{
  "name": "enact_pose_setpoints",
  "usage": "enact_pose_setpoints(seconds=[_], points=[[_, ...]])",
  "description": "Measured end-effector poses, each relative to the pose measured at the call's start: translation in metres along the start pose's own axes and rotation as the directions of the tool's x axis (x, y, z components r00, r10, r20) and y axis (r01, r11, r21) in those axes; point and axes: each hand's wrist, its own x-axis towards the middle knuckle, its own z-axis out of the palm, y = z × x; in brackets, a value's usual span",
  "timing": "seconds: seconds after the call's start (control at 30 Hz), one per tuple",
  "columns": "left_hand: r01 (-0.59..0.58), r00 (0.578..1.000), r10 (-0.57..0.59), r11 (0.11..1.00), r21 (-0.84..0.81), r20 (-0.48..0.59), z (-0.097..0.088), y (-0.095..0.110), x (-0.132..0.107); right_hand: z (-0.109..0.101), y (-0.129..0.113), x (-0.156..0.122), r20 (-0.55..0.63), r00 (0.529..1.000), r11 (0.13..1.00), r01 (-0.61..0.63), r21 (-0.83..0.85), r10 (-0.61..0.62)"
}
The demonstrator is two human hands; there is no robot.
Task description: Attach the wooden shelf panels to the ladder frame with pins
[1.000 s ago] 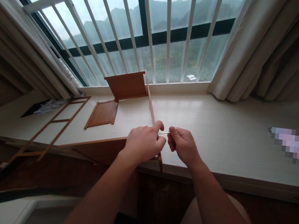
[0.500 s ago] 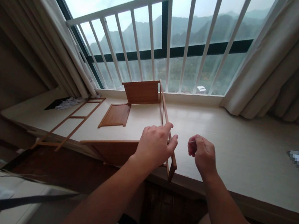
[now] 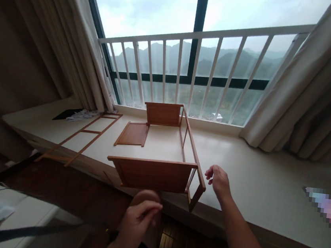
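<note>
A partly joined brown wooden frame stands on the window ledge: its front panel and back panel meet an open side frame on the right. My left hand is low in front of the front panel, apart from it, thumb and fingers pinched together. Whatever that pinch may hold is too small to make out. Just right of the side frame, my right hand hovers over the ledge with curled fingers, not touching the wood. Its fingertips hide anything they may hold.
On the ledge lie a smaller wooden panel, a ladder-like wooden frame jutting over the edge, and crumpled white material. A blurred-out flat object is at right. White railing and curtains border the window.
My left hand has let go of the side frame's top and drawn back toward me, now pinched. My right hand stays beside the frame, slightly lower. The view has tilted and shifted.
</note>
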Motion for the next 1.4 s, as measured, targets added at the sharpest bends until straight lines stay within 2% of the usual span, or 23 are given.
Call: enact_pose_setpoints(seconds=[0.03, 0.1, 0.13, 0.27, 0.37, 0.43, 0.47, 0.53, 0.63, 0.73, 0.83, 1.03, 1.4], points=[[0.139, 0.990, -0.139, 0.989, -0.051, -0.005, 0.003, -0.015, -0.010, 0.002, 0.008, -0.001, 0.004, 0.999, 0.998, -0.034, -0.054, 0.035], [0.387, 0.918, -0.396, 0.900, -0.202, -0.008, 0.011, -0.041, -0.024, 0.005, 0.023, -0.007, 0.005, 0.998, 0.993, -0.055, -0.103, 0.056], [0.445, 0.888, -0.459, 0.856, -0.265, 0.009, 0.016, -0.052, -0.028, 0.006, 0.029, -0.011, 0.002, 0.998, 0.990, -0.059, -0.126, 0.060], [0.537, 0.833, -0.536, 0.722, -0.436, 0.137, 0.038, -0.078, -0.025, 0.005, 0.047, -0.036, -0.024, 0.999, 0.984, -0.037, -0.176, 0.033], [0.669, 0.727, -0.624, 0.553, -0.496, 0.286, 0.055, -0.090, -0.011, 0.003, 0.055, -0.061, -0.058, 0.998, 0.986, -0.038, -0.160, 0.029], [0.712, 0.679, -0.648, 0.467, -0.525, 0.345, 0.065, -0.096, -0.001, 0.003, 0.058, -0.080, -0.079, 0.996, 0.993, -0.048, -0.107, 0.040], [0.711, 0.675, -0.644, 0.440, -0.548, 0.360, 0.069, -0.098, 0.005, 0.004, 0.058, -0.090, -0.087, 0.995, 0.996, -0.055, -0.066, 0.050], [0.680, 0.695, -0.620, 0.401, -0.614, 0.365, 0.077, -0.100, 0.016, 0.008, 0.058, -0.108, -0.096, 0.993, 0.998, -0.064, -0.013, 0.062], [0.570, 0.741, -0.606, 0.336, -0.750, 0.291, 0.083, -0.099, 0.032, 0.016, 0.052, -0.128, -0.099, 0.995, 0.999, -0.037, -0.019, 0.035], [0.473, 0.764, -0.609, 0.302, -0.828, 0.214, 0.085, -0.098, 0.041, 0.024, 0.043, -0.139, -0.075, 0.997, 1.000, 0.003, -0.030, -0.005], [0.465, 0.770, -0.601, 0.299, -0.833, 0.214, 0.086, -0.100, 0.045, 0.033, 0.038, -0.141, -0.038, 0.999, 0.999, 0.005, -0.052, -0.007], [0.465, 0.785, -0.584, 0.337, -0.818, 0.205, 0.090, -0.106, 0.052, 0.044, 0.041, -0.137, 0.074, 0.997, 0.998, 0.009, -0.067, -0.005], [0.412, 0.796, -0.604, 0.488, -0.769, 0.043, 0.089, -0.099, 0.064, 0.057, 0.048, -0.148, 0.139, 0.989, 0.999, -0.050, -0.012, 0.052]])
